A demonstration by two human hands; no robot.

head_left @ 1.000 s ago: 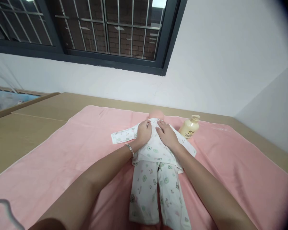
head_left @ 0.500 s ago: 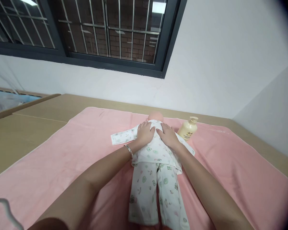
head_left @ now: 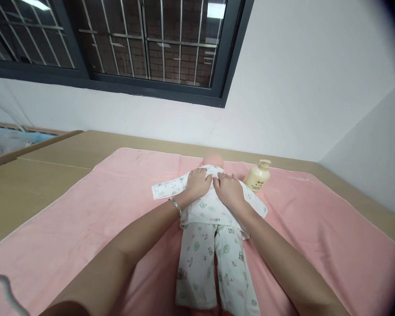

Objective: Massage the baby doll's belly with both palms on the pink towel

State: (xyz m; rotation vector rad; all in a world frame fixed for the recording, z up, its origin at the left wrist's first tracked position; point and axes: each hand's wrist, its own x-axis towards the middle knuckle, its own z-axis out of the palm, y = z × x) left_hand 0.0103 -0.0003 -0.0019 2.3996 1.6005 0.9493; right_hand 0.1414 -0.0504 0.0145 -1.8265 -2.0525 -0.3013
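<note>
A baby doll lies on a pink blanket, its head toward the wall. It wears a white printed top and matching trousers. My left hand rests flat on the left side of the doll's upper body, fingers stretched toward its head. My right hand lies on the right side of the upper body, its thumb close to the left one. Both hands are open and hold nothing. A silver bangle circles my left wrist. The doll's sleeves spread out to both sides.
A pale yellow pump bottle stands on the blanket right of the doll. Beneath the blanket is a wooden surface, with a white wall and a barred window behind. A grey cable curves at lower left.
My right hand has shifted slightly inward on the doll's upper body, its thumb nearer the left one. My left hand stays in about the same place.
</note>
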